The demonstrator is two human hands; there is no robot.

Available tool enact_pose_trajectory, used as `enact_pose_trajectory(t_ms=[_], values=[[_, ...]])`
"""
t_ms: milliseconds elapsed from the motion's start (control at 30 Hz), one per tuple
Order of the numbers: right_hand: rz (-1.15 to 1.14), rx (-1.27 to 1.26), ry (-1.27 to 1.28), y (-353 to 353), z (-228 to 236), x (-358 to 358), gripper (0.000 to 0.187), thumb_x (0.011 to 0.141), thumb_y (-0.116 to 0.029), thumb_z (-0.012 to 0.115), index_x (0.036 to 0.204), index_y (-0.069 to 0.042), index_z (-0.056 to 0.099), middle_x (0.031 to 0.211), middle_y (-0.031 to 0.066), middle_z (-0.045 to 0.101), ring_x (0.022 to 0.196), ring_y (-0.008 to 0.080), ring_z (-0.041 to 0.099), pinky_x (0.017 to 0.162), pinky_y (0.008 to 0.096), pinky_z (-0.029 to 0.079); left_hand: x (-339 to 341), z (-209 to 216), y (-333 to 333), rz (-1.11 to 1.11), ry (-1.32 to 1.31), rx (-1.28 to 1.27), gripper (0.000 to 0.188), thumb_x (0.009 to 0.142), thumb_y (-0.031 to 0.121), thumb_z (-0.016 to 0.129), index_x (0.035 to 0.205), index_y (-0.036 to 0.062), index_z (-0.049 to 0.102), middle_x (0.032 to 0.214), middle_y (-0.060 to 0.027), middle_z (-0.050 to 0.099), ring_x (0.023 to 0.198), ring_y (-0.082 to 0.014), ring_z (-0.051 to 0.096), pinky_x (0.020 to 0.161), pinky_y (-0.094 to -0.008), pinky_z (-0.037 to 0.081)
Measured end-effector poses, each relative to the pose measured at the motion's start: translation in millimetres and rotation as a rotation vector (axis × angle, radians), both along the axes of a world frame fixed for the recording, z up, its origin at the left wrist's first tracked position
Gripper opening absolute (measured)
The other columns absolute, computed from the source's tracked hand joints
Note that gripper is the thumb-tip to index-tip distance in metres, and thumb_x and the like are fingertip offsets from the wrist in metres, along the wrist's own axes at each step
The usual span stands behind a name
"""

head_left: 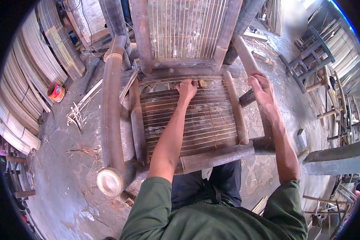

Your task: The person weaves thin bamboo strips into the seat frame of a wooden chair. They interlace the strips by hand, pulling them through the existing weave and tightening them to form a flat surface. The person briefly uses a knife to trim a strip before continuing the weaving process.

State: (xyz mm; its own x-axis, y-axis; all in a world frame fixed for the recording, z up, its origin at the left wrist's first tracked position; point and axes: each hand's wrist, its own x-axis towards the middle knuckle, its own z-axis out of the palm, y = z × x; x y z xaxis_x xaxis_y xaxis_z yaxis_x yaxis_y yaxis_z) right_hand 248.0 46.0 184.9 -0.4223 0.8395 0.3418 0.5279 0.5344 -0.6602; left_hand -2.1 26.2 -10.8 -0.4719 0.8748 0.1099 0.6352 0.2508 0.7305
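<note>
A large bamboo armchair stands in front of me, with a slatted seat [176, 134] and a backrest [182, 30] of narrow strips. My left hand [187, 89] reaches to the rear of the seat, its fingers curled down at the rearmost slats; what they grip is hidden. Just right of those fingers lies a small yellowish-brown piece [203, 83]. A thin orange strand [210, 116] runs across the slats toward the front. My right hand [264, 89] is raised by the right armrest [245, 56], fingers bent in; I cannot make out anything in them.
The thick left armrest [113, 100] rises beside the seat. Bundled strips [28, 68] lean at the left, near a red bucket [56, 92]. Loose offcuts [78, 116] litter the floor. Dark wooden frames [314, 52] and bamboo pieces stand at the right, by a grey beam [336, 162].
</note>
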Motion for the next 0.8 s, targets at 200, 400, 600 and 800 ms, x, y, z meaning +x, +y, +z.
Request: enact_pose_trajectory(t_ms=[200, 400, 600, 800], values=[[0.02, -0.629, 0.458, -2.1, 28.0, 18.9, 0.032, 0.096, -0.038, 0.049, 0.092, -0.008, 0.059, 0.072, 0.0023, 0.056, 0.067, 0.0192, 0.06, 0.061, 0.0323, 0.046, 41.6, 17.6, -18.5, -0.166, 0.147, 0.337, 0.031, 0.08, 0.028, 0.065, 0.107, 0.0136, 0.065, 0.107, -0.0122, 0.064, 0.106, -0.0328, 0.058, 0.095, -0.0506, 0.037], [-0.034, 0.687, -0.784, -0.6, 140.8, 39.5, 0.043, 0.09, -0.046, 0.055, 0.071, -0.012, 0.071, 0.053, 0.0149, 0.058, 0.049, 0.0311, 0.055, 0.052, 0.0409, 0.045, 23.4, 25.9, -30.4, -0.288, 0.264, 0.215, 0.021, 0.088, 0.027, 0.06, 0.102, 0.0118, 0.065, 0.106, -0.0084, 0.064, 0.103, -0.0299, 0.06, 0.092, -0.0475, 0.043], [-0.369, 0.527, -1.215, 51.3, 147.3, 65.7, 0.03, 0.094, -0.03, 0.052, 0.11, -0.01, 0.067, 0.108, 0.0166, 0.065, 0.094, 0.0301, 0.064, 0.078, 0.0375, 0.051, 27.5, 21.5, -12.7, -0.015, -0.195, 0.372, 0.018, 0.091, 0.019, 0.056, 0.091, 0.0036, 0.065, 0.084, -0.0141, 0.065, 0.081, -0.0327, 0.064, 0.071, -0.0412, 0.049], [0.288, -0.133, -0.856, 22.2, -21.5, -83.9, 0.033, 0.092, -0.03, 0.057, 0.111, -0.004, 0.062, 0.085, 0.0221, 0.067, 0.077, 0.0344, 0.065, 0.075, 0.043, 0.052, 13.4, 9.0, -13.8, 0.07, -0.172, 0.741, 0.019, 0.092, 0.016, 0.057, 0.09, -0.001, 0.065, 0.084, -0.0134, 0.062, 0.076, -0.0288, 0.059, 0.071, -0.0358, 0.047]])
